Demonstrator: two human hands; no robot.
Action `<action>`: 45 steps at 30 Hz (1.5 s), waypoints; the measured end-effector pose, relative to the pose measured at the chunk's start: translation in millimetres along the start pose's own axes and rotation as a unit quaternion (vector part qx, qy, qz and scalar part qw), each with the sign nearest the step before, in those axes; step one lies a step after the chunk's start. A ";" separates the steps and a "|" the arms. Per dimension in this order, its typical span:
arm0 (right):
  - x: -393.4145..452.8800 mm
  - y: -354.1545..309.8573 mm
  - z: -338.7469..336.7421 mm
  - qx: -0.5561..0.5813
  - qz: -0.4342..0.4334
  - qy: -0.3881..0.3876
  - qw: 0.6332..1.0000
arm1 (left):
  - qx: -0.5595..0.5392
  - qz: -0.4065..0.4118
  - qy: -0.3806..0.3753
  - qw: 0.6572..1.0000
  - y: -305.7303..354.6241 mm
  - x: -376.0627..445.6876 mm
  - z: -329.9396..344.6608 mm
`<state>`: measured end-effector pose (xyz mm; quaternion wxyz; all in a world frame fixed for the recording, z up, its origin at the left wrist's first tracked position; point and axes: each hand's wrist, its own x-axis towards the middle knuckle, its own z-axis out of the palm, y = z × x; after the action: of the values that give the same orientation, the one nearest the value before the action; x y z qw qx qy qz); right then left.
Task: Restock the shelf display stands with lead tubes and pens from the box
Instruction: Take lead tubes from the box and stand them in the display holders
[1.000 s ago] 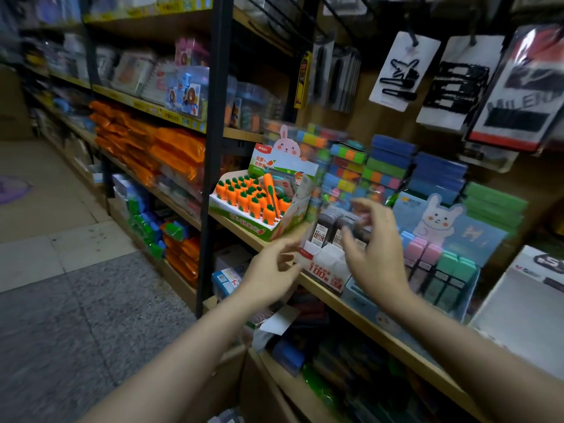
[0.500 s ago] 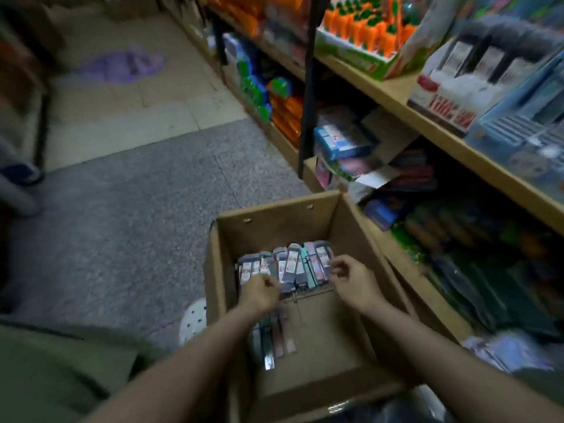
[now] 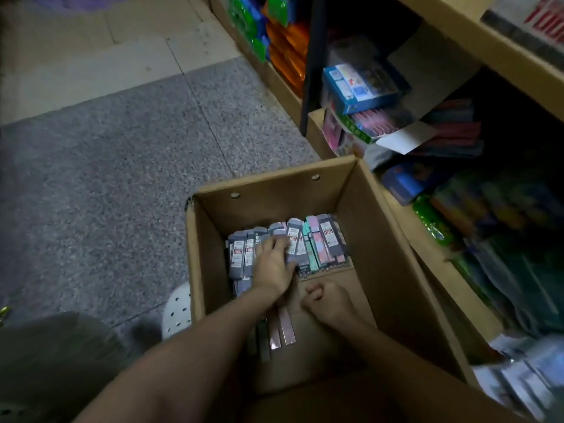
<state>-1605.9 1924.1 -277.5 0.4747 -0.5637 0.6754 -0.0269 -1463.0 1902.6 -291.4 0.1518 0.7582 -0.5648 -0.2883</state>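
Note:
An open cardboard box [image 3: 274, 181] stands on the floor below me. A row of grey, pink and mint lead tubes [image 3: 323, 239] leans against its far wall. My left hand [image 3: 273, 264] lies over the grey tubes on the left of the row, fingers on top and thumb curled round their side. My right hand [image 3: 326, 303] rests lower on the box bottom with its fingers curled in; nothing shows inside them. A few loose pink and grey tubes [image 3: 285, 328] lie flat under my left forearm. The white display stand [image 3: 534, 22] shows only as a corner at the top right.
Wooden shelves [image 3: 476, 32] run along the right, crammed with packets; a blue carton [image 3: 360, 83] sits beside the black upright post [image 3: 311, 62]. Grey speckled floor [image 3: 106, 178] spreads to the left. A white perforated object [image 3: 177, 312] touches the box's left wall.
My view dropped from the shelf display down into the box. Both hands left the stand; the left moved onto the grey tubes, the right drew back from the row to the box bottom.

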 end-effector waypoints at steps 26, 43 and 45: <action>2.5 14.8 -16.0 0.105 -0.019 0.041 0.993 | -0.140 -0.115 -0.078 0.980 -5.2 7.1 -15.7; -162.1 -99.9 -244.1 0.124 -0.309 0.350 0.875 | -0.258 0.327 -0.248 0.875 208.2 -28.5 -201.7; -183.4 -99.5 -258.1 0.108 -0.313 0.388 0.860 | -0.268 0.343 -0.248 0.866 224.7 -29.2 -207.3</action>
<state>-1721.8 1903.6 32.8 0.1987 -0.6341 0.5861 -0.4636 -1515.3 1839.4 4.5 0.2938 0.3505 -0.7091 -0.5367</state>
